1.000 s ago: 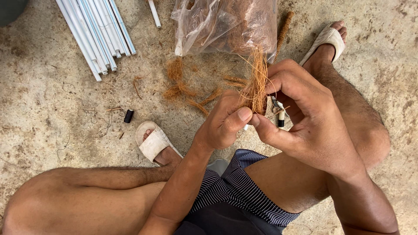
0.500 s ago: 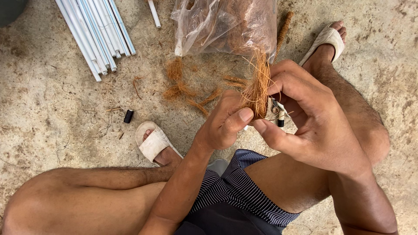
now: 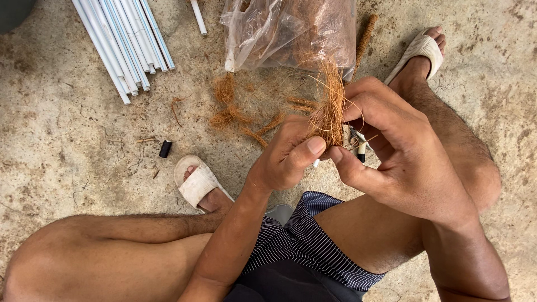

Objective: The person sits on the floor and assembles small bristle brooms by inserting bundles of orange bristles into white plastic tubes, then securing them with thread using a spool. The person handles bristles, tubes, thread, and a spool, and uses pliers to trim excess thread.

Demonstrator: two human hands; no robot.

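I see both hands up front over my lap. Left hand [image 3: 285, 159] pinches the base of a tuft of brown fibre [image 3: 331, 112], thumb pressed against it. Right hand [image 3: 403, 156] closes on the same tuft from the other side, fingers curled around a small white stick [image 3: 358, 146]. Clear plastic bag [image 3: 291, 31] of fibre lies just beyond; white tubes [image 3: 120, 42] lie well apart at left, small black cap [image 3: 165, 149] near my sandal [image 3: 197, 182].

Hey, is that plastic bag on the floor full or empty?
Partly full. The clear bag lies slumped on the floor with brown fibre showing through its plastic; how much is inside, I cannot tell.
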